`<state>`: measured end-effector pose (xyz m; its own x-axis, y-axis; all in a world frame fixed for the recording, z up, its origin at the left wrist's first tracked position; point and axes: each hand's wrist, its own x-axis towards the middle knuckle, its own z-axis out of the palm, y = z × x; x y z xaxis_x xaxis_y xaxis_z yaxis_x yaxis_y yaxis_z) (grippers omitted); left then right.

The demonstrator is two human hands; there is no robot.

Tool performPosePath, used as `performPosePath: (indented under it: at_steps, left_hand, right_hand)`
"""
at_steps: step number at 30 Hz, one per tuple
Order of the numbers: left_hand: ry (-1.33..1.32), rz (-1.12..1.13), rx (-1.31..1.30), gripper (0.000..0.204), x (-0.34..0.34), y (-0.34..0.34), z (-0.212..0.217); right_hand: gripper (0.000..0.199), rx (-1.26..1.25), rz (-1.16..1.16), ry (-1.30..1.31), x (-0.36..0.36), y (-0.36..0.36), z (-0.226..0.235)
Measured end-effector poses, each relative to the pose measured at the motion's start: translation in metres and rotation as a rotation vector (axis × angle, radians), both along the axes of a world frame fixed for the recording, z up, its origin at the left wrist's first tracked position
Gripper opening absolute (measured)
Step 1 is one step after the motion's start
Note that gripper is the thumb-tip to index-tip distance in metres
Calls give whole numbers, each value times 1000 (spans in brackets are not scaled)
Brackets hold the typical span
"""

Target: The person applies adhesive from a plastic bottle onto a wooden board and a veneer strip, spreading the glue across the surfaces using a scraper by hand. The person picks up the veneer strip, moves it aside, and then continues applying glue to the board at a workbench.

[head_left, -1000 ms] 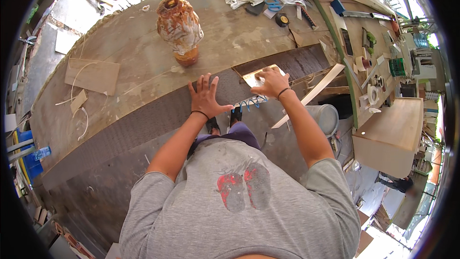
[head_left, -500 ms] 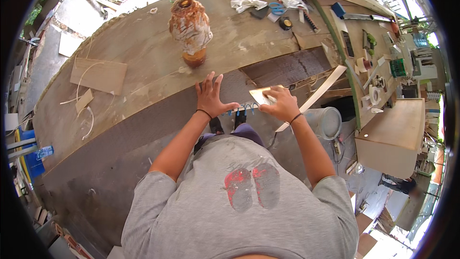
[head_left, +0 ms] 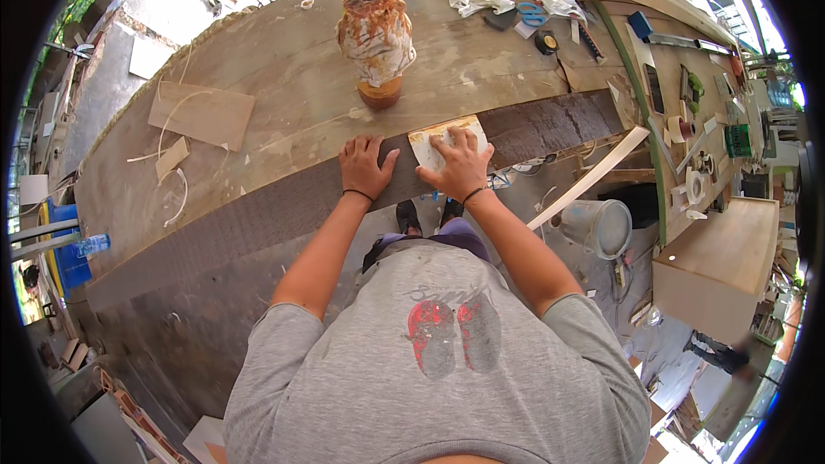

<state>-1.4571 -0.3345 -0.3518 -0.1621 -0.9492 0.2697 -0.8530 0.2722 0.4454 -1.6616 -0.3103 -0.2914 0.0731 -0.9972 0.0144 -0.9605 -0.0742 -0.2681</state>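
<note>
A long dark brown strip [head_left: 284, 185] lies along the near edge of the wooden table. My left hand [head_left: 368, 170] rests flat on it, fingers stretched forward and holding nothing. Just to the right, my right hand [head_left: 459, 163] grips a pale, stained rectangular piece [head_left: 421, 144] and presses it flat on the strip. Its fingers and thumb cover much of that piece; whether it is a spreader or a bit of board cannot be told. Beyond my hands stands a jar [head_left: 375, 39] crusted with brown and whitish drips, on an orange-brown base.
Blue scissors [head_left: 532, 15], a tape measure [head_left: 546, 42] and a utility knife [head_left: 591, 43] lie at the far right. Thin board offcuts [head_left: 202, 116] are on the left. A pale wood strip [head_left: 589, 177] juts out near a bucket [head_left: 599, 228] on the floor.
My right hand has brought the pale piece from beyond the strip's near edge down onto the strip. The left hand's spread fingers have drawn closer together and now lie on the strip.
</note>
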Motion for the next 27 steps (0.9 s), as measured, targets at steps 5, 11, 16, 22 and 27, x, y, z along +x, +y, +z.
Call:
performPosePath:
  at_steps: [5,11,16,22,27]
  left_hand:
    - [33,9,10,44,0,0,-2]
    - [-23,21,38,46,-1,0,-1]
    - [-59,18,25,47,-1,-1,-2]
    - [-85,14,9,46,-1,0,-3]
    - [-67,30,52,46,-4,0,2]
  right_hand:
    - [63,236,-13,65,-1,2,33]
    - [63,175,13,32,0,-17,33]
    - [63,187,-8,74,2,-17,20]
    - [62,261,-11,46,-1,-26,43]
    - [61,249,18,104,-7,-30,34]
